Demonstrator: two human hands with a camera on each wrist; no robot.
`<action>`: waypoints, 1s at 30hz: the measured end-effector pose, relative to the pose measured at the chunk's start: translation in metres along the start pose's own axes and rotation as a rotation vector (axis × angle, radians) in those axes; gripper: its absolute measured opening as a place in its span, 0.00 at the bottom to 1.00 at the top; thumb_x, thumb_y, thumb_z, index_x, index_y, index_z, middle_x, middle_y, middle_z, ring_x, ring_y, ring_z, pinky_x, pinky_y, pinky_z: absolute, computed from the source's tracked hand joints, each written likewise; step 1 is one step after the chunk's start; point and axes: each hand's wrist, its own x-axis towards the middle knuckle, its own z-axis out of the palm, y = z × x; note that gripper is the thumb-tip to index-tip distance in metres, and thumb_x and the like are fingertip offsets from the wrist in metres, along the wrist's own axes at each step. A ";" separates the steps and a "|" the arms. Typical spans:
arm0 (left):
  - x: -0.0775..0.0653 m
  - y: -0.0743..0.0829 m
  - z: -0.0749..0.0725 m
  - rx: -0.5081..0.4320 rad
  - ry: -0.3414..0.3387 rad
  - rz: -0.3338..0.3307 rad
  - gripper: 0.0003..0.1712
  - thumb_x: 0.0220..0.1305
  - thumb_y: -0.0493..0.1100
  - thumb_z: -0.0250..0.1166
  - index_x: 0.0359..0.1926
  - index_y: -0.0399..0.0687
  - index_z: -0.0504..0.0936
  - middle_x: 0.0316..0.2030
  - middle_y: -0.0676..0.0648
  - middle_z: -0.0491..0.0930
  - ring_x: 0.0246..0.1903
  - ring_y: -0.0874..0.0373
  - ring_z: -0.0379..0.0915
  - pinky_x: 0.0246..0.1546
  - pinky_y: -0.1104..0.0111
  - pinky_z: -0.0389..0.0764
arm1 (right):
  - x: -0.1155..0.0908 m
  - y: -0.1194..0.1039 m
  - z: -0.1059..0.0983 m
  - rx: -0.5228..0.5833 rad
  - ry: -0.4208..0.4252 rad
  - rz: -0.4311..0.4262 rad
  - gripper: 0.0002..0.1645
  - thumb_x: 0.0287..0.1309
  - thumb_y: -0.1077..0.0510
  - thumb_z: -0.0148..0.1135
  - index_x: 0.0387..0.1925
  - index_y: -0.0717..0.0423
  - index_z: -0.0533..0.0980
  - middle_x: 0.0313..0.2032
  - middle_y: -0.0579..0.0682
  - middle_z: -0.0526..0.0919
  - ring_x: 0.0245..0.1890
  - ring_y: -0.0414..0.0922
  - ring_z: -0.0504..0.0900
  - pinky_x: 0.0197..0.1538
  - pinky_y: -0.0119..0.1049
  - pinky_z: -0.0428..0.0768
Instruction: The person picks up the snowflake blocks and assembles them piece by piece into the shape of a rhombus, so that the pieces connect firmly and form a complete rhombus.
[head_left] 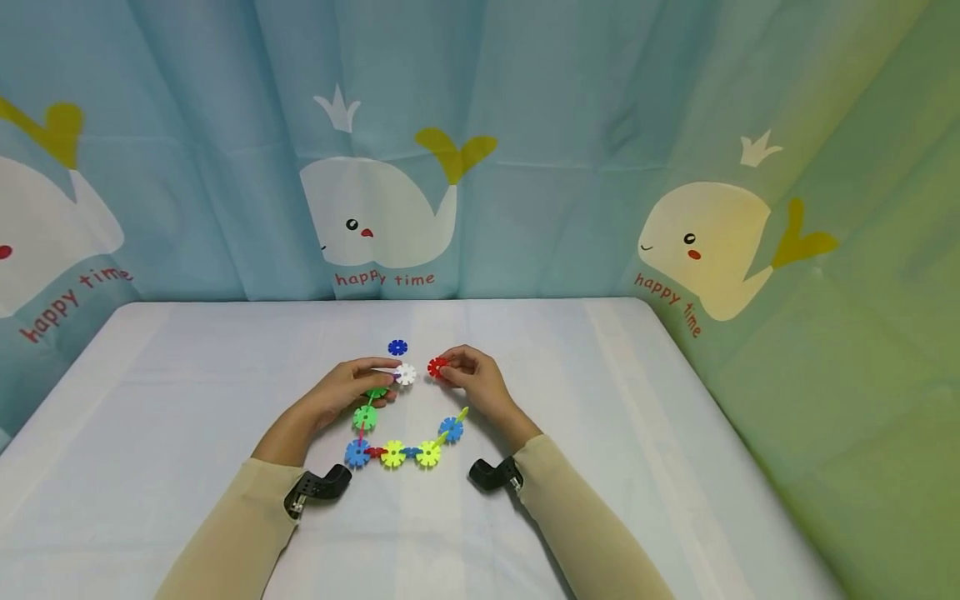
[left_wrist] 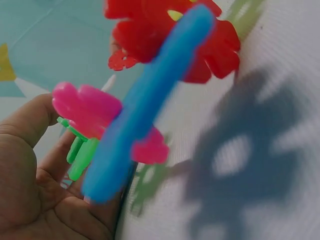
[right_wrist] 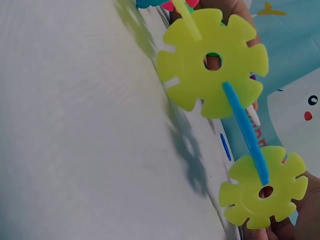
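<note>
My left hand (head_left: pixel 337 392) holds the upper left end of a curved chain of notched plastic snowflake discs, at a green disc (head_left: pixel 377 391) and a white disc (head_left: pixel 407 374). My right hand (head_left: pixel 483 385) pinches a loose red snowflake disc (head_left: pixel 435 367), slightly apart from the white one. Below the hands the chain runs through a light green disc (head_left: pixel 365 417), a blue disc (head_left: pixel 356 453) and yellow discs (head_left: pixel 392 454) to another blue disc (head_left: pixel 451 430) on the right. Close up in the left wrist view, a blue disc (left_wrist: pixel 145 110) stands edge-on in a pink disc (left_wrist: pixel 82 107).
Beyond the left fingertips a single dark blue disc (head_left: pixel 397 347) lies on the white table (head_left: pixel 600 433). A curtain (head_left: pixel 540 167) with whale prints hangs behind the table and along its right side. Black wrist cameras (head_left: pixel 327 483) sit at both sleeves.
</note>
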 end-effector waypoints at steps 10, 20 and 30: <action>-0.001 0.005 0.003 0.021 -0.025 -0.014 0.30 0.70 0.50 0.62 0.68 0.43 0.69 0.44 0.41 0.84 0.38 0.55 0.80 0.43 0.65 0.82 | 0.000 0.000 0.002 0.027 -0.011 -0.038 0.10 0.62 0.67 0.64 0.45 0.66 0.78 0.36 0.56 0.82 0.33 0.38 0.82 0.41 0.33 0.85; 0.001 0.005 0.006 0.037 -0.003 -0.043 0.28 0.72 0.49 0.59 0.68 0.45 0.71 0.47 0.40 0.83 0.39 0.56 0.81 0.43 0.66 0.83 | -0.002 -0.001 0.003 0.045 -0.068 -0.028 0.11 0.63 0.68 0.62 0.46 0.70 0.77 0.37 0.58 0.82 0.35 0.43 0.82 0.45 0.42 0.85; 0.000 0.005 0.008 0.078 -0.002 -0.040 0.27 0.71 0.50 0.61 0.66 0.47 0.73 0.45 0.42 0.85 0.39 0.57 0.81 0.42 0.67 0.82 | -0.006 -0.007 0.005 0.038 -0.093 -0.061 0.09 0.62 0.68 0.62 0.43 0.69 0.78 0.40 0.62 0.83 0.36 0.43 0.84 0.44 0.36 0.85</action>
